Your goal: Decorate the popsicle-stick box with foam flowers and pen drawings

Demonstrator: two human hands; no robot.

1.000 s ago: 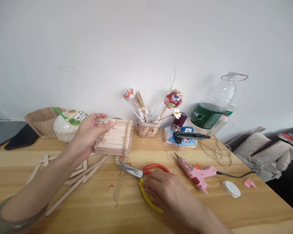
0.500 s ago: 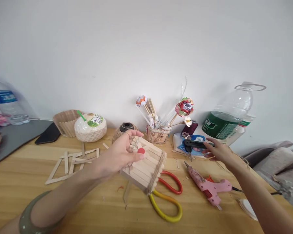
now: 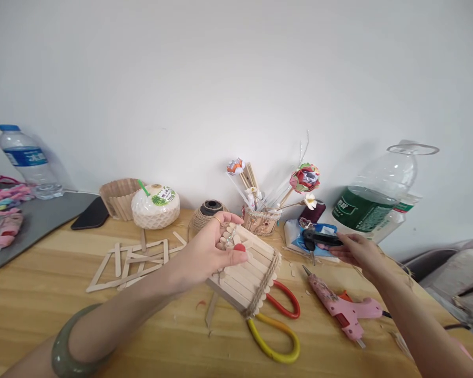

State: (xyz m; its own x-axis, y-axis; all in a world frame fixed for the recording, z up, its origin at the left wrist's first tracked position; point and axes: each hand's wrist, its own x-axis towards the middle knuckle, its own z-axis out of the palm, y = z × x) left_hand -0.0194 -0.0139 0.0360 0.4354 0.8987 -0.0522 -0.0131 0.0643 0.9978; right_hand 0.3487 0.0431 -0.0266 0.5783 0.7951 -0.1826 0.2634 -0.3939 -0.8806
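My left hand (image 3: 220, 247) is closed on a small box made of craft sticks (image 3: 246, 273), tilted above the table, with twine along one edge and a red round piece near my thumb. To the right, my right hand (image 3: 355, 249) has its fingers closed around the end of a black box cutter (image 3: 329, 239), over a blue and white packet (image 3: 295, 239). A key (image 3: 311, 252) lies by the cutter's far end. Scissors with red and yellow handles (image 3: 276, 346) lie under the stick box, their blades hidden. A pink hot glue gun (image 3: 347, 315) rests near my right forearm.
Joined craft sticks (image 3: 117, 260) lie left on the wooden table. Behind stand a twine spool (image 3: 199, 218), a white coconut (image 3: 155, 212), a stick holder with paper flowers (image 3: 262, 223) and a green-labelled bottle (image 3: 362, 207). A phone (image 3: 90, 214) lies far left.
My right hand's fingers have closed around the box cutter, which they were reaching over before. The view has shifted slightly left. My left hand keeps its hold on the stick box.
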